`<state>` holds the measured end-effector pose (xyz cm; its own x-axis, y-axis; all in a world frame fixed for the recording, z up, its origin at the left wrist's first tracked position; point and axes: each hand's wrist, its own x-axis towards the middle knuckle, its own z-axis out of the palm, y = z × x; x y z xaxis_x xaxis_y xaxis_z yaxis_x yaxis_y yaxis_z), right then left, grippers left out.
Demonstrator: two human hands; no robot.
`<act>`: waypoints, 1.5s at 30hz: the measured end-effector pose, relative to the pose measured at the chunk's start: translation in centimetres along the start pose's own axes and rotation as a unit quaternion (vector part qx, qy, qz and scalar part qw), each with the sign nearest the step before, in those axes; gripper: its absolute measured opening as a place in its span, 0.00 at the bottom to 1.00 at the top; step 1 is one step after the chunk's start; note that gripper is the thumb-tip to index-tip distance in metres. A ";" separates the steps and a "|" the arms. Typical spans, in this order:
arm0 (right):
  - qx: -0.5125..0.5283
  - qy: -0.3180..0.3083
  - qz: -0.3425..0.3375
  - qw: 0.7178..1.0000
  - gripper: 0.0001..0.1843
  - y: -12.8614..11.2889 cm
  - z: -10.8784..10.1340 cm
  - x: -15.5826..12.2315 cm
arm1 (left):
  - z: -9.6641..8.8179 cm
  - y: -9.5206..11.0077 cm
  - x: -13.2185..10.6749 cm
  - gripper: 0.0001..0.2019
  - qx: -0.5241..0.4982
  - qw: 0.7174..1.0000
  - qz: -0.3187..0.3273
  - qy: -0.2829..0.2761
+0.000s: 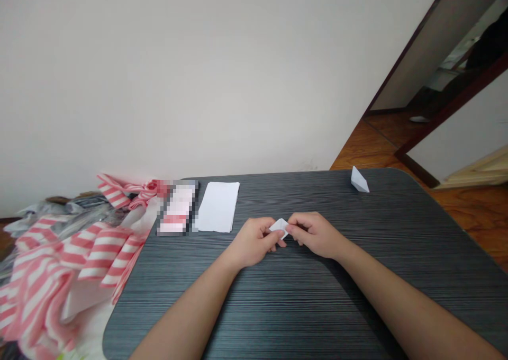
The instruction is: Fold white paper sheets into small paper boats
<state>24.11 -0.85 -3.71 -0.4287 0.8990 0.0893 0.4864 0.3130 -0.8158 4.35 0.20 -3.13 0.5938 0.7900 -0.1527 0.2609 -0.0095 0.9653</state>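
A small folded piece of white paper [280, 224] is held between my two hands, over the middle of the dark table. My left hand [257, 240] pinches its left side, thumb on top and fingers beneath. On the opposite side, my right hand [313, 234] grips the right corner between thumb and forefinger. The fingers cover parts of the paper, so its full shape is hidden. Farther back on the right stands a folded white paper piece [359, 180], apart from both hands.
A stack of white paper sheets [218, 207] lies at the back left of the table [254, 317]. Beside it is a blurred-out phone-like rectangle [178, 209]. Pink-striped cloth [99, 249] is heaped past the left edge. A pale wall [222, 74] borders the back.
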 end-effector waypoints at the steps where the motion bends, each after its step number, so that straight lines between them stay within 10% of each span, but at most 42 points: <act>1: -0.001 0.001 0.000 1.000 0.13 -0.1 -0.1 0.0 | 0.0 0.0 0.0 0.12 0.002 1.000 -0.001 0.000; 20: -0.007 0.014 -0.027 1.000 0.09 -0.6 -0.1 0.1 | 0.1 0.2 -0.1 0.17 0.042 0.999 0.006 0.032; 45: 0.166 0.136 0.058 0.975 0.08 1.2 0.5 -0.1 | 0.1 -1.1 1.1 0.13 -0.252 0.952 0.006 0.172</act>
<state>24.36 -0.70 -5.02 -0.1450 0.9847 0.0970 0.2279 0.1287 -0.9651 4.79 1.03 -4.34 0.2868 0.9467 -0.1465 -0.1952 0.2074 0.9586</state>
